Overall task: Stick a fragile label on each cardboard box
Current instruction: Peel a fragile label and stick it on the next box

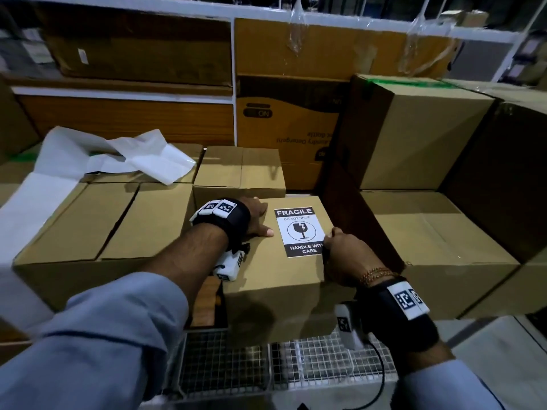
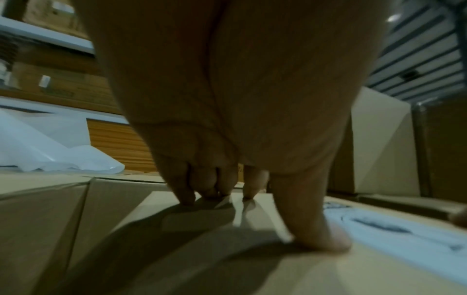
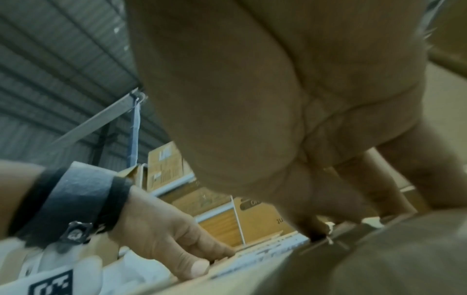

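- Head view: black-and-white rectangular fragile label [image 1: 299, 232] lies flat on small brown cardboard box [image 1: 275, 273].
- Right hand [image 1: 347, 255] fingertips press the label's right edge, fingers bent.
- Left hand [image 1: 256, 216], fingers relaxed, rests on the box just left of the label.

Two hands [image 1: 257, 217] [image 1: 346, 255] rested on one labelled box [image 1: 275, 279] bearing one fragile label [image 1: 299, 232]. Roughly six other plain boxes [image 1: 236, 170] surrounded it, though dim edges made counting uncertain. One crumpled white sheet [image 1: 118, 155] lay behind.

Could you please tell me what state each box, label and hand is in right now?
Black-and-white fragile label: lying on the box top.
Small brown cardboard box: closed, labelled.
Flat brown cardboard boxes on the left: closed, no label showing.
Left hand: resting on the box.
Right hand: fingertips at the label's edge.
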Demonstrator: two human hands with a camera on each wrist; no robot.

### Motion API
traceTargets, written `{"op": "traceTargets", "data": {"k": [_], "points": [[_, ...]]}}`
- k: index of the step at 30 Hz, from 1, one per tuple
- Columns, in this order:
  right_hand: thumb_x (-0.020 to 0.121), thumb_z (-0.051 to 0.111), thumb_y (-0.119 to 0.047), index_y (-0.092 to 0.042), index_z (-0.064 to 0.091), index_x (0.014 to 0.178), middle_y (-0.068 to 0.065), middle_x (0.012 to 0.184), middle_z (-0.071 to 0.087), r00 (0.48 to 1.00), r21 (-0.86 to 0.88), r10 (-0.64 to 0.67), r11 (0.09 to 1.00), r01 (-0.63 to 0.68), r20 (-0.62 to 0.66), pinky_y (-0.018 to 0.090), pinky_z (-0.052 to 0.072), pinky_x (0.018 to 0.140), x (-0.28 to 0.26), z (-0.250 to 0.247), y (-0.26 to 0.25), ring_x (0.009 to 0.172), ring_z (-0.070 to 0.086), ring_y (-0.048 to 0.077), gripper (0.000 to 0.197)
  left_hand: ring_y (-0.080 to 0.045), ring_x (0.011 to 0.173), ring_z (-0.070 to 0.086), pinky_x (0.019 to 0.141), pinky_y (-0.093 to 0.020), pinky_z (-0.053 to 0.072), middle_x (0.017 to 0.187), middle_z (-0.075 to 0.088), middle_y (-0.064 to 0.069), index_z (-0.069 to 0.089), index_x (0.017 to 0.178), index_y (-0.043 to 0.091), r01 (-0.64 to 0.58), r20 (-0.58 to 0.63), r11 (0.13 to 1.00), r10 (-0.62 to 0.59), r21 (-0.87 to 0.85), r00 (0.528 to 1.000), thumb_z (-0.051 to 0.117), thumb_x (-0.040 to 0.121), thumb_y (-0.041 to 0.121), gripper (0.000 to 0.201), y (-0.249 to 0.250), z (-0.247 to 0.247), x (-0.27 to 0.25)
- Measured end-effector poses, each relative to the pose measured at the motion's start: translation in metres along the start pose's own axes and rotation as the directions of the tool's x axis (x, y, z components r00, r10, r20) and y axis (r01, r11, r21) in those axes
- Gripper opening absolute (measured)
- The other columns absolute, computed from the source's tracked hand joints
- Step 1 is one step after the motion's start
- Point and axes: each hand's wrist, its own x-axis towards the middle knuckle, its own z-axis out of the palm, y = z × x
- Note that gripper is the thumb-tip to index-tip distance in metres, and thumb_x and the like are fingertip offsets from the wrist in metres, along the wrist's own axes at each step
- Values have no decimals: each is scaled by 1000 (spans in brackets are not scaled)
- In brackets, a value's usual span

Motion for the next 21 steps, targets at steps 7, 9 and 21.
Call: {"op": "traceTargets", "data": {"k": [7, 9, 21], "points": [[105, 52, -47, -8, 12, 164, 18, 149, 51, 997, 400, 78, 914, -65, -16, 45, 44, 107, -6, 10, 5, 131, 55, 35, 80, -34, 140, 45, 106, -43, 44, 158, 42, -14, 23, 161, 14, 167, -121, 974, -187, -154, 975, 68, 90, 60, 96, -27, 16, -37], [102, 53, -55, -9, -7, 164, 20, 152, 51, 990, 457, 141, 879, -137, 26, 46, 43, 109, -2, 14, 6, 133, 54, 36, 97, -34, 133, 52, 101, -42, 49, 151, 49, -16, 18, 161, 9, 237, -74, 944, -260, -229, 963, 69, 86, 65, 106, -38, 32, -41], [91, 69, -60, -7, 53, 122, 13, 121, 65, 946, 573, 289, 804, -156, -148, 34, 45, 75, -18, 5, 4, 99, 60, 28, 63, -25, 112, 63, 93, -38, 53, 127, 67, -5, 53, 132, 15, 126, -173, 783, -286, -609, 942, 97, 63, 39, 86, -54, 39, -98]]}}
